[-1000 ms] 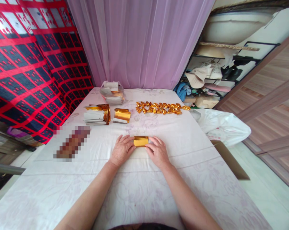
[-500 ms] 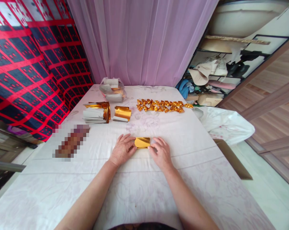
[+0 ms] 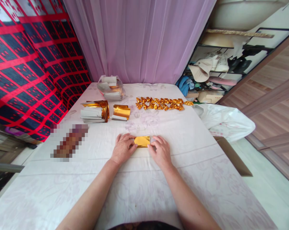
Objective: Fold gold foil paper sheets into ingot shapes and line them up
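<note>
The small folded rectangle of shiny gold foil paper (image 3: 142, 141) lies flat on the white floral tablecloth (image 3: 135, 191), in the middle of the table just in front of the person, pinned between both hands. Compared with a second ago it looks slightly narrower and more squared, and the fingers have closed in over its two ends, which suggests a fold being pressed down rather than the sheet being moved; its place on the cloth is much the same. The left hand (image 3: 122, 148) rests palm down with its fingertips on the left edge of the foil, and the right hand (image 3: 160, 151) does the same on the right edge, both with fingers close together and pressing rather than gripping. One such sheet is in hand. Farther back lie a row of finished crinkled gold foil folds (image 3: 161, 104), too small and too tightly packed to count exactly, though there are well over a dozen. To the left stand two stacks of gold-and-white foil sheets: a larger stack (image 3: 94, 112) and a smaller stack (image 3: 121, 112) just beside it. Behind them sits one clear plastic bag of more sheets (image 3: 111, 88). One blurred oblong patch (image 3: 69, 141) lies at the left, and one white plastic bag (image 3: 224, 121) hangs off the right edge.
</note>
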The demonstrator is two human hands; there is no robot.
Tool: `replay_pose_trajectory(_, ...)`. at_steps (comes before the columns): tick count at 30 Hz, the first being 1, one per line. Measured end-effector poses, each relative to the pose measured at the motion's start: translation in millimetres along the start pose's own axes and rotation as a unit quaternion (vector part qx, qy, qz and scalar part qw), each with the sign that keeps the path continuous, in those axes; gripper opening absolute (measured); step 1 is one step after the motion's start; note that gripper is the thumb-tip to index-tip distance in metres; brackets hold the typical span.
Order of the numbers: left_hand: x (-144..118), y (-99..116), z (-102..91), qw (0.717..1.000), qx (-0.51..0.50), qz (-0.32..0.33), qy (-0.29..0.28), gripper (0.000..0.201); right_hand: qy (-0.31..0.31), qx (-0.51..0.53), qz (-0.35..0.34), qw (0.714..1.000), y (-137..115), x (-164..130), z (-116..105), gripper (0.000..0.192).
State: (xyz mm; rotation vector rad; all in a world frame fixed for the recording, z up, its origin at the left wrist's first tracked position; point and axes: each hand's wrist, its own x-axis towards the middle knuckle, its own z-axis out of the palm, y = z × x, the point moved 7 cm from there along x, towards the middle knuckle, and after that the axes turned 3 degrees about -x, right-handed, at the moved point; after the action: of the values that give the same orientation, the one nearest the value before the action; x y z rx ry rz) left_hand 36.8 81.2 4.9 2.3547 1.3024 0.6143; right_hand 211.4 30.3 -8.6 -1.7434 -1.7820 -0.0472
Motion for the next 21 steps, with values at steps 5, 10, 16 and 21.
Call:
replay_pose_trajectory(5, 0.0, 2.0, -0.5, 1.000, 0.001, -0.011, -0.001, 0.016, -0.006, -0.015, 0.007, 1.000, 0.2, 0.4, 0.5, 0.014)
replay_pose_trajectory(10, -0.6, 1.3, -1.6, 1.000, 0.002, -0.014, -0.002, 0.014, -0.002, -0.018, 0.005, 1.000, -0.1, 1.0, 0.4, 0.013)
replay_pose_trajectory(16, 0.4, 2.0, -1.8, 1.000, 0.003, -0.028, 0.011, 0.015, -0.002, -0.018, 0.011, 1.000, 0.2, 1.8, 1.3, 0.016)
replay_pose_trajectory(21, 0.6, 2.3, -2.2, 0.999, 0.007, -0.032, 0.018, 0.017, -0.001, -0.015, 0.015, 1.000, -0.1, 1.9, 1.3, 0.016)
